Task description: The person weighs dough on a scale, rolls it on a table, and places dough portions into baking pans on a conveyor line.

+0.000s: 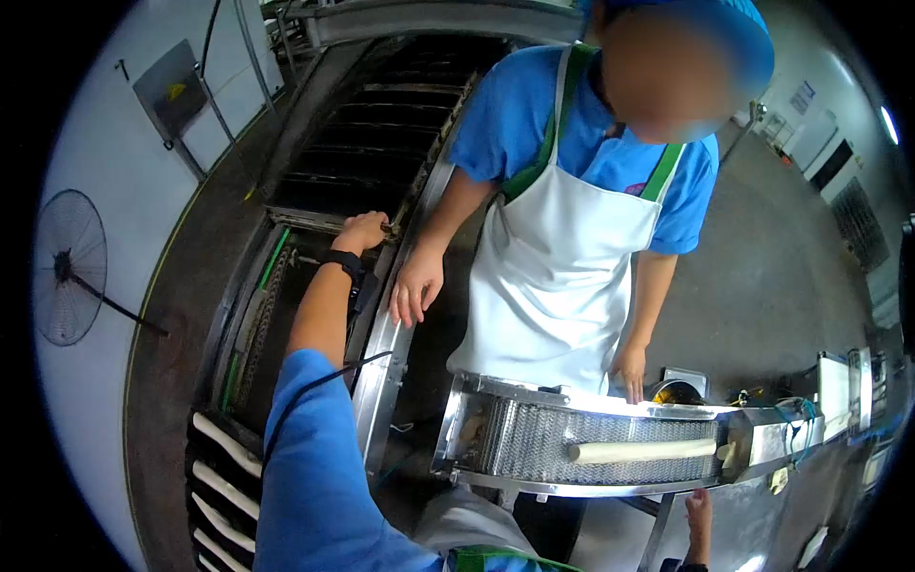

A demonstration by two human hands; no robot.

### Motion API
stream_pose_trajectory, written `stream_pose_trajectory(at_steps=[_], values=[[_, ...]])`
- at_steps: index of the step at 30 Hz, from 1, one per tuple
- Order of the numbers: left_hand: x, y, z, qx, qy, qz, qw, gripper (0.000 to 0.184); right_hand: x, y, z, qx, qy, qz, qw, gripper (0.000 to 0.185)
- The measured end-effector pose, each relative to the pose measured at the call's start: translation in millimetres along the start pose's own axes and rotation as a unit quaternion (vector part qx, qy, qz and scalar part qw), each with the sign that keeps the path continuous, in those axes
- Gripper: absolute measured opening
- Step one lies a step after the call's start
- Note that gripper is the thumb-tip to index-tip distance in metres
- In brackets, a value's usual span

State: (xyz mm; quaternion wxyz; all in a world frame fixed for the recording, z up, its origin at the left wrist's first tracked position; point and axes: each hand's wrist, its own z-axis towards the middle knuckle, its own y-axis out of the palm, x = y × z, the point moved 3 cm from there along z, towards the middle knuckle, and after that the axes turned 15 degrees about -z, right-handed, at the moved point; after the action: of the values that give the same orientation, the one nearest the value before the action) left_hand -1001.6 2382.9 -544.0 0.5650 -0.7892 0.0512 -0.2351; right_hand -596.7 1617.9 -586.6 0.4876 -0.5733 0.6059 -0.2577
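Observation:
My left hand [362,232], with a black band on its wrist, reaches out to the front edge of a dark tray [334,195] on the long conveyor. Its fingers bend over the tray's edge near the corner. Low on the right, my right hand [700,510] hangs beside the near rail of the mesh conveyor [534,439], touching nothing that I can see; its fingers look curled, too small to make out. A long pale dough roll [643,452] lies on the mesh. Several dough strips [227,443] rest on a dark tray at the lower left.
A co-worker in a white apron [562,267] stands across the mesh conveyor, one hand [416,284] by the long conveyor's metal rail [381,362], the other [630,370] at the mesh conveyor's far rail. A fan [71,267] stands at the left wall.

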Motion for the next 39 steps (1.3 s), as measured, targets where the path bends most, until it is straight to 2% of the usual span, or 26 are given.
stream_pose_trajectory(at_steps=[2,3,5,6,8,9,10,12,14,15,16,17,18,20,21,22,23,24,25,28,31,33,36,37,38,39], values=[[1.8,-1.9,-27.1,-0.02,-0.013,-0.015,1.0,0.034,-8.6,7.6,18.1,0.025,-0.141,-0.02,0.99,0.027],[2.5,-2.8,-40.7,-0.031,-0.002,0.011,0.999,0.034,-18.8,6.6,18.3,0.016,-0.147,-0.027,0.989,0.027],[-1.3,-0.2,-75.5,-0.032,0.033,0.025,0.999,0.032,-88.3,-5.8,-8.3,-0.032,-0.08,0.017,0.996,0.025],[-4.1,-2.9,-92.6,-0.03,0.018,0.021,0.999,0.032,-80.5,-0.3,10.1,-0.039,-0.092,0.009,0.995,0.025],[-9.2,5.4,-138.2,-0.065,0.018,0.051,0.996,0.032,-89.7,5.0,22.3,0.015,-0.329,-0.045,0.943,0.024],[-11.8,9.0,-160.2,-0.043,0.023,0.053,0.997,0.029,-95.3,1.3,17.8,-0.052,-0.201,0.012,0.978,0.025],[-18.4,10.1,-179.0,-0.043,0.009,0.051,0.998,0.029,-93.0,5.6,32.5,-0.061,-0.21,0.006,0.976,0.025],[-25.3,18.3,-224.7,-0.07,0.023,0.03,0.997,0.03,-78.0,13.5,64.3,0.014,-0.33,-0.036,0.943,0.026],[-28.1,22.5,-272.9,-0.107,-0.001,0.071,0.992,0.031,-105.6,3.6,49.6,-0.074,-0.265,0.015,0.961,0.026],[-29.8,23.9,-298.7,-0.111,-0.017,0.071,0.991,0.031,-105.6,3.8,55.0,-0.083,-0.259,0.027,0.962,0.028],[-42.0,35.1,-321.0,-0.144,0.047,0.159,0.976,0.032,-106.2,9.4,62.7,-0.093,-0.256,0.041,0.961,0.032],[-67.8,48.7,-339.3,-0.133,0.033,0.078,0.987,0.03,-113.3,17.7,65.8,-0.023,-0.353,-0.035,0.935,0.037],[-44.0,26.3,-366.3,-0.159,-0.106,-0.069,0.979,0.027,-122.0,22.6,66.5,0.046,-0.443,-0.113,0.888,0.042],[-67.1,33.8,-388.0,-0.18,-0.124,-0.207,0.954,0.026,-178.7,31.7,15.1,0.083,-0.521,-0.152,0.836,0.052],[-54.3,21.1,-392.6,-0.119,-0.113,-0.164,0.973,0.027,-199.5,47.0,-3.7,0.039,-0.552,-0.181,0.813,0.056],[-39.5,6.3,-392.3,-0.056,-0.1,-0.119,0.986,0.028,-214.5,62.5,-19.9,-0.003,-0.581,-0.208,0.786,0.06],[-38.8,5.4,-384.3,0.028,-0.041,-0.106,0.993,0.028,-222.8,82.2,-31.7,-0.021,-0.615,-0.247,0.749,0.061],[-33.2,0.2,-372.7,0.027,-0.026,-0.118,0.992,0.028,-228.9,102.8,-38.6,-0.036,-0.645,-0.284,0.709,0.062],[-21.4,-6.3,-364.0,0.004,-0.023,-0.041,0.999,0.028,-233.3,117.9,-39.3,-0.033,-0.633,-0.315,0.707,0.061],[-17.9,-4.7,-318.5,-0.003,-0.01,-0.021,1.0,0.035,-255.0,123.5,-51.1,-0.002,-0.605,-0.392,0.693,0.05],[-26.2,1.2,-277.5,-0.012,-0.045,0.003,0.999,0.046,-250.6,141.9,-26.0,-0.006,-0.597,-0.329,0.732,0.044],[-39.5,3.2,-245.2,-0.026,-0.083,0.021,0.996,0.051,-265.9,135.7,-28.1,-0.11,-0.603,-0.295,0.733,0.039],[-56.8,3.1,-202.0,-0.032,-0.117,0.003,0.993,0.054,-300.4,106.6,-55.6,-0.154,-0.572,-0.283,0.754,0.042],[-62.9,6.0,-192.2,0.024,-0.087,-0.016,0.996,0.048,-298.8,111.4,-48.8,-0.217,-0.56,-0.215,0.771,0.044],[-67.7,7.0,-181.2,0.027,-0.08,-0.018,0.996,0.048,-311.3,102.8,-64.5,-0.257,-0.536,-0.194,0.78,0.044],[-71.7,12.9,-171.2,-0.044,-0.09,-0.009,0.995,0.043,-321.7,93.8,-80.1,-0.284,-0.521,-0.14,0.792,0.042]])
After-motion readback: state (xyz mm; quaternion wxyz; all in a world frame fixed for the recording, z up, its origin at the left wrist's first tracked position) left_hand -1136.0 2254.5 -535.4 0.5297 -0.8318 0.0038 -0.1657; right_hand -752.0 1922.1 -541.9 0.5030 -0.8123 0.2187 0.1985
